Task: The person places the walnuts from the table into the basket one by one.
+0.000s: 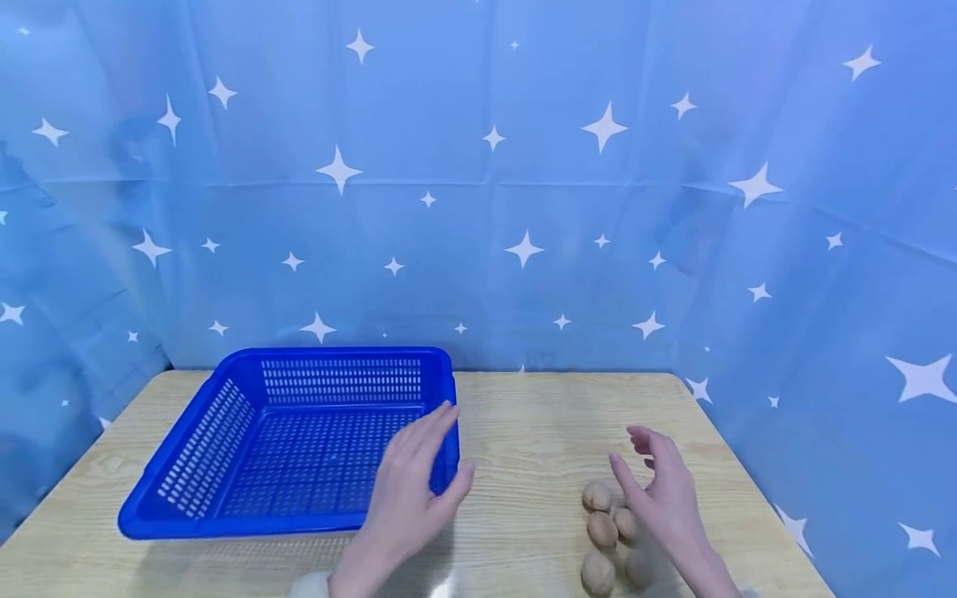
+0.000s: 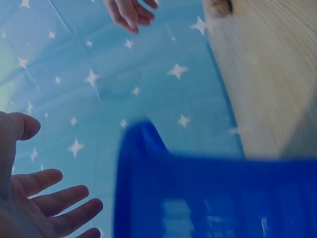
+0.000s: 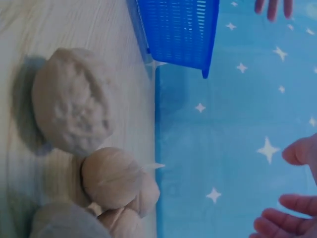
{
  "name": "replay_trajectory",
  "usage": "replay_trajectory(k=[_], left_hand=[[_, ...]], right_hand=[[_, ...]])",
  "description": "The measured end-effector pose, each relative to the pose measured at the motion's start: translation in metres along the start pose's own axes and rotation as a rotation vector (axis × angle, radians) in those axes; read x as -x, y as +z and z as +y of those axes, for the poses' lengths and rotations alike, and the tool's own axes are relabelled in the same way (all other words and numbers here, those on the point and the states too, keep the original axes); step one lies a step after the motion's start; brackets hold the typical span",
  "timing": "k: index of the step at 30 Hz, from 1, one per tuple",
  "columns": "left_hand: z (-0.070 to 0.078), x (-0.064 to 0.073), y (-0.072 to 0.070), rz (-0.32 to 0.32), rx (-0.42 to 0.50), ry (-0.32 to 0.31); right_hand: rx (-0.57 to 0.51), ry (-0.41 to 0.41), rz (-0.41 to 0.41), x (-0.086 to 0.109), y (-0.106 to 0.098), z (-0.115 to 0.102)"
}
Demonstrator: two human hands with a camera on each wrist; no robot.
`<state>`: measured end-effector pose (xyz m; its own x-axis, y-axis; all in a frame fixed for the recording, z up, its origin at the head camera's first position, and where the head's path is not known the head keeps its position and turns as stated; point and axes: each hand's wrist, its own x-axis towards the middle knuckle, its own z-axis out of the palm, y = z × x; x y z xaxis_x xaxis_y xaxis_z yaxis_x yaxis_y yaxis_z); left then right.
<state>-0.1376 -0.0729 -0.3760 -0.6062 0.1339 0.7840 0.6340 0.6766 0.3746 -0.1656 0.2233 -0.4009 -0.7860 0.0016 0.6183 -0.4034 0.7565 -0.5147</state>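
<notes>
Several walnuts [image 1: 601, 529] lie in a cluster on the right part of the table; they fill the left of the right wrist view, where one walnut [image 3: 74, 101] shows its ridged shell up close. My right hand [image 1: 665, 490] hovers beside and above them, fingers loosely bent, thumb apart, holding nothing. A blue plastic basket [image 1: 299, 525] with slotted walls stands on the left, with nothing in it. Over its right side, in the head view, my left hand [image 1: 411, 482] is held with fingers extended and thumb spread, nothing in its grasp. Part of the basket's right rim is hidden behind that hand.
The light wooden table [image 1: 523, 432] reaches back to a blue curtain [image 1: 478, 274] with white stars, which also hangs along both sides. Bare tabletop lies between the basket and the walnuts.
</notes>
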Motion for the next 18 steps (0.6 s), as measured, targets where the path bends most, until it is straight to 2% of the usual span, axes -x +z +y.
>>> replay_trajectory(k=[4,10,15,18], left_hand=[[-0.020,0.008,-0.016,0.080,-0.035,-0.007],[-0.049,0.021,-0.046,0.149,-0.073,-0.054],[-0.068,0.033,-0.071,0.172,-0.107,-0.141],[-0.078,0.039,-0.085,0.183,-0.124,-0.205]], right_hand=[[-0.033,0.010,0.013,0.003,0.001,0.007],[-0.066,0.052,-0.012,0.008,0.001,0.018],[-0.063,0.116,-0.052,0.010,-0.001,0.025],[-0.053,0.123,-0.061,0.011,-0.001,0.030]])
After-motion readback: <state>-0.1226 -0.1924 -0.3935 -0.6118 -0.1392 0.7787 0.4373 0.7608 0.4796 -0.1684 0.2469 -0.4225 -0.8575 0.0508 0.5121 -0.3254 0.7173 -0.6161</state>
